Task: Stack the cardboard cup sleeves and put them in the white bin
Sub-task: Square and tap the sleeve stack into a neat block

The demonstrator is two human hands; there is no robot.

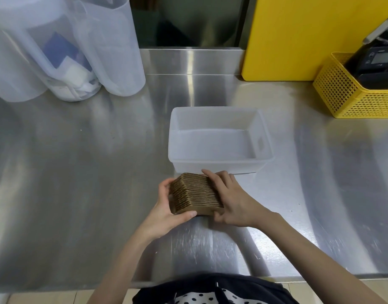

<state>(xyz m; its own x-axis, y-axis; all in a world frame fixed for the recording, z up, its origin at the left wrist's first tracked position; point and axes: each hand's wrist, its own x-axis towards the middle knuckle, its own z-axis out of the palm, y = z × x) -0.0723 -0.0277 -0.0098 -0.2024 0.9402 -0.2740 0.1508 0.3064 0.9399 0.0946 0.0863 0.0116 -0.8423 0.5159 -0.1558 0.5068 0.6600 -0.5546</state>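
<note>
At the bottom centre of the frame, 2 bare forearms reach up over the steel counter [79, 172]. The stack of cardboard cup sleeves [196, 195] sits mid-frame, pressed between both hands: the left hand [166, 212] curls around its left end, thumb along the near face, while the right hand [231, 199] lies flat against its right side, fingers closed on it. Just beyond stands the white bin [219, 165], with a yellow basket [346, 95] at upper right.

A café or commercial kitchen prep area: a stainless steel table [79, 172] with raised back edge; large translucent plastic pitchers [114, 44]; a yellow cutting board [298, 36]; a yellow perforated basket [346, 95].
</note>
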